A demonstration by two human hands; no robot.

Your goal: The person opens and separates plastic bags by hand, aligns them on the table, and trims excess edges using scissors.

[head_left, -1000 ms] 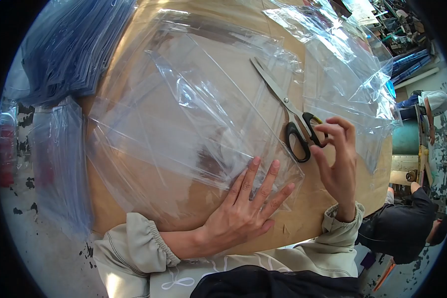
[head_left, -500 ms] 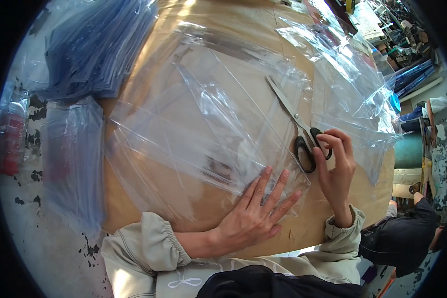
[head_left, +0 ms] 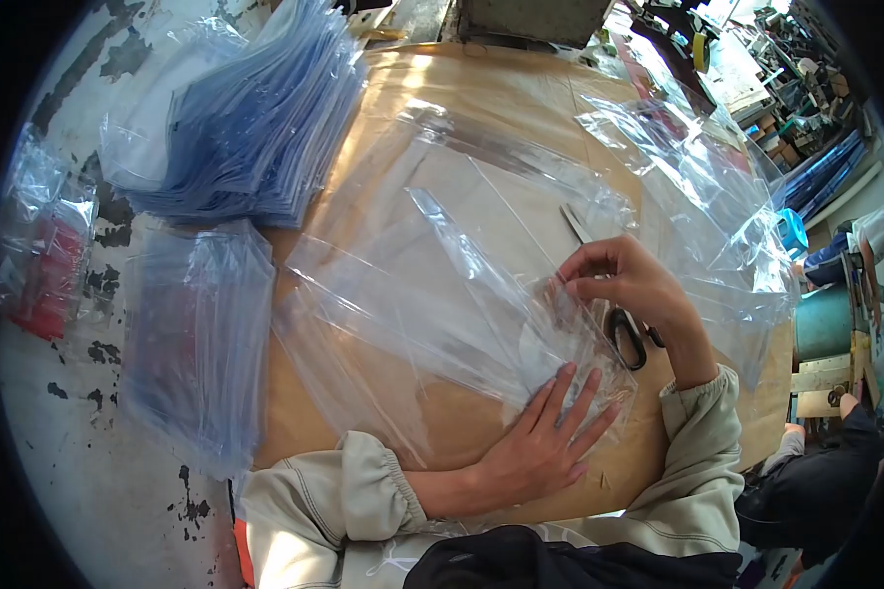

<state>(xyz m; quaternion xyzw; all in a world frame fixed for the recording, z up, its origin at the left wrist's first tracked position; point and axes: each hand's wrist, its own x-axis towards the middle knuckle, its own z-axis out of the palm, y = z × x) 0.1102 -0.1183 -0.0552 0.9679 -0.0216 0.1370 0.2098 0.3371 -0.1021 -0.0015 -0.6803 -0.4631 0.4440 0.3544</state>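
Presses left hand [head_left: 528,452] open and flat on clear plastic sheets [head_left: 403,257] extending toward eleven o'clock on worktop [head_left: 511,83]. Pinches sheet edge between thumb and fingers of right hand [head_left: 640,282], at one o'clock from left hand. Partly screens scissors [head_left: 623,340] beneath. Shows blue-tinted plastic stack [head_left: 255,147] at ten o'clock.

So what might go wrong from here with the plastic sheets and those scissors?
The right hand partly hides the scissors, so it might knock them or brush a blade. The clear plastic sheets overlap and are see-through, so that hand might catch more layers than intended. The left hand presses only near the sheets' lower right part, so a tug could perhaps shift or crease them.
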